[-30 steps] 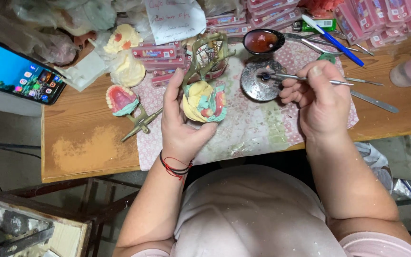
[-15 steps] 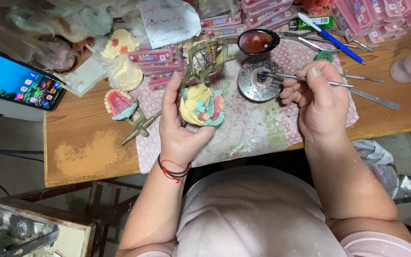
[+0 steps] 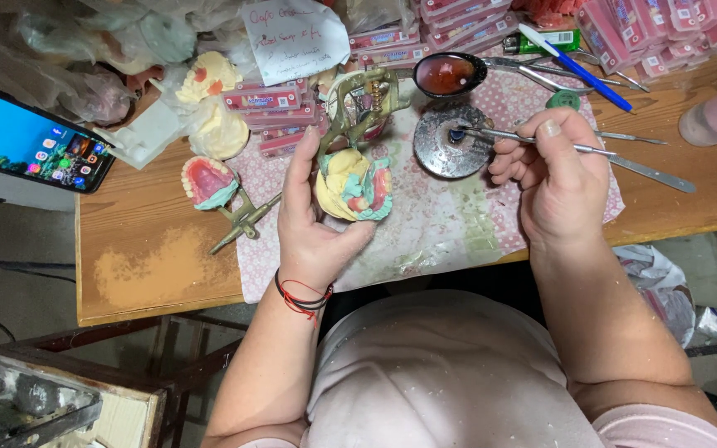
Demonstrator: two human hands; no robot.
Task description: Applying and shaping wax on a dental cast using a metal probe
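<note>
Left hand [image 3: 313,220] cradles dental model [image 3: 354,184]; right hand [image 3: 553,170] pinches metal spatula [image 3: 533,141], tip in round tin [image 3: 451,141]. Risk: loose cradle, model slips onto patterned cloth [image 3: 441,228].

Bright, even light — edges perhaps slightly warped.

Matt plaster dental cast [image 3: 350,184], shiny metal instrument [image 3: 533,143], worn wooden table [image 3: 151,249], patterned cloth [image 3: 433,224].
</note>
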